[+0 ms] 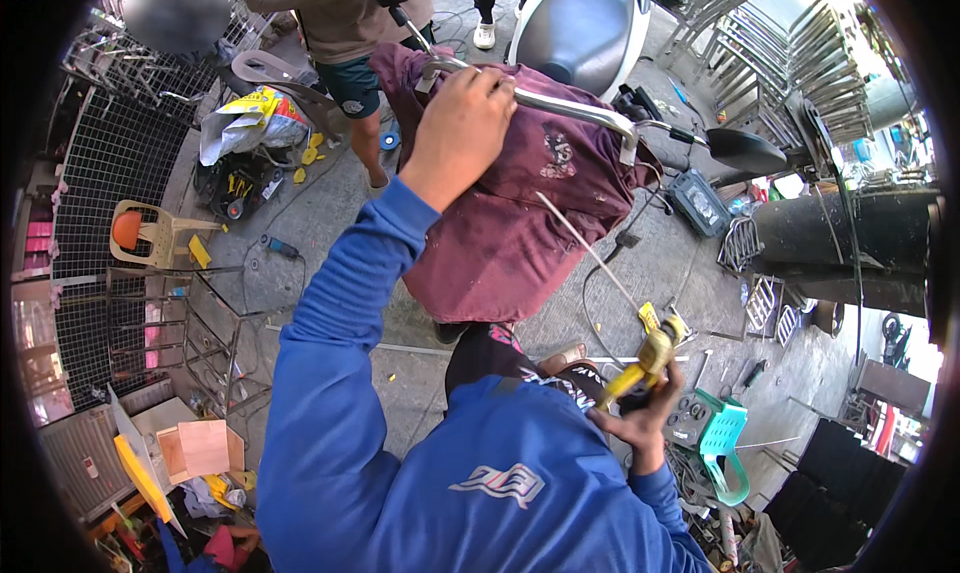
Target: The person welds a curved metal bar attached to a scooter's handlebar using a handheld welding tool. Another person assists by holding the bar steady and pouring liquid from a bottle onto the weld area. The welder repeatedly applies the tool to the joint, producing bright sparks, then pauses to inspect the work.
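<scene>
A bent silver metal tube (575, 107) lies across the front of a scooter draped with a maroon cloth (490, 253). My left hand (462, 123) is closed around the tube toward its left end. In my right hand (648, 423), lower and to the right, is a yellow welding electrode holder (645, 363); my palm side partly shows and some fingers are hidden behind it. A thin welding rod (590, 250) sticks out of the holder up and to the left, its tip over the cloth and apart from the tube.
A person (340, 23) stands beyond the scooter's left side. A black mirror (745, 150) juts out right. A beige chair (140, 235), an angle grinder (280, 246) and a cable lie left. A teal plastic stool (722, 443) and metal frames (765, 303) are on the right.
</scene>
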A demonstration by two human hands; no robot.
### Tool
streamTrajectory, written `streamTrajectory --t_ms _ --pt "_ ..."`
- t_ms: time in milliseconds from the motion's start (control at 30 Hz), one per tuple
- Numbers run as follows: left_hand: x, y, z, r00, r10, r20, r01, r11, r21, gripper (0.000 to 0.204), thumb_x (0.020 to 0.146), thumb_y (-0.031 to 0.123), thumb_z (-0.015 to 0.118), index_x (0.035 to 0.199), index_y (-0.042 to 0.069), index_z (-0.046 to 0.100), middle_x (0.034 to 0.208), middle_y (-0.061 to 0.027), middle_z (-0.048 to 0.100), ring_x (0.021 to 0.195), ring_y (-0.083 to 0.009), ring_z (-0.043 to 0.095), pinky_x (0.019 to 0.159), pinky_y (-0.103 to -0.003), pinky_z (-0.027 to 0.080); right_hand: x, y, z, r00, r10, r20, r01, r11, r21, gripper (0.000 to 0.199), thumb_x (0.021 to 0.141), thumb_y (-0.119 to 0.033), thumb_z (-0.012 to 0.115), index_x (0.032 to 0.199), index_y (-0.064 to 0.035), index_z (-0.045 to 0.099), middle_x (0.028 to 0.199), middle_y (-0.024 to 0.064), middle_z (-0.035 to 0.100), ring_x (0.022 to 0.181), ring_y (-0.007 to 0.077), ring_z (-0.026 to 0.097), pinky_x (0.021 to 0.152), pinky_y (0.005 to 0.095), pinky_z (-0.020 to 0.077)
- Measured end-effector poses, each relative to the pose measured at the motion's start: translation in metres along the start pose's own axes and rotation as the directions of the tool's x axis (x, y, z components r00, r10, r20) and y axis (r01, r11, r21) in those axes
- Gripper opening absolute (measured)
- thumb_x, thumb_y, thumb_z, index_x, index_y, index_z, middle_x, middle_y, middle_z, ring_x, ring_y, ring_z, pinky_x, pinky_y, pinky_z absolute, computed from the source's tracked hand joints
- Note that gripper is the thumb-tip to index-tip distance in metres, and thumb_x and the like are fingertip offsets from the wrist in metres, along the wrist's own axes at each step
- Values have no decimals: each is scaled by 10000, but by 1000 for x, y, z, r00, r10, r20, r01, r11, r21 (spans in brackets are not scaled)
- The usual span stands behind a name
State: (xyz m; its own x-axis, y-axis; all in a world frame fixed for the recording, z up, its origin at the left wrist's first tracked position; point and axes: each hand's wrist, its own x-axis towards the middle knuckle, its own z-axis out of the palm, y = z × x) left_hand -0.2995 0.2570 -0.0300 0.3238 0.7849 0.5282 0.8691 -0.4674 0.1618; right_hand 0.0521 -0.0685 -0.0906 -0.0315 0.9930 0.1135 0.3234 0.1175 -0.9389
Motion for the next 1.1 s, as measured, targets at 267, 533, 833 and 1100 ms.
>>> streamTrajectory --t_ms 267,533,833,1100 --pt "-3 13 -7 992 31 123 -45 993 107 452 922 59 616 1341 -109 620 1363 -216 618 1295 -358 567 1144 -430 465 109 17 103 937 -340 76 341 940 9 1259 671 -204 1031 1615 -124 201 1346 235 586 1192 334 676 957 453 575" --pt "5 23 -16 972 -69 225 51 995 85 454 935 87 624 1342 -113 619 1369 -229 615 1293 -365 572 1150 -437 456 175 20 133 882 -452 137 455 890 3 1205 696 -99 1006 1621 -128 235 1260 274 686 1080 341 752 865 427 638" --pt "15 34 -21 949 -179 261 180 983 21 425 960 67 602 1355 -90 613 1389 -250 598 1310 -430 557 1144 -490 450 190 42 152 916 -389 104 355 903 243 1262 690 -105 1013 1623 -156 166 1360 239 614 1156 325 724 919 421 616" --pt "11 29 -4 954 -200 222 165 972 164 388 924 27 694 1309 -18 705 1375 -196 671 1229 -390 657 1084 -491 509 186 80 177 939 -338 53 306 898 316 1264 652 -215 1042 1608 -121 221 1100 160 713 952 285 743 791 367 585"
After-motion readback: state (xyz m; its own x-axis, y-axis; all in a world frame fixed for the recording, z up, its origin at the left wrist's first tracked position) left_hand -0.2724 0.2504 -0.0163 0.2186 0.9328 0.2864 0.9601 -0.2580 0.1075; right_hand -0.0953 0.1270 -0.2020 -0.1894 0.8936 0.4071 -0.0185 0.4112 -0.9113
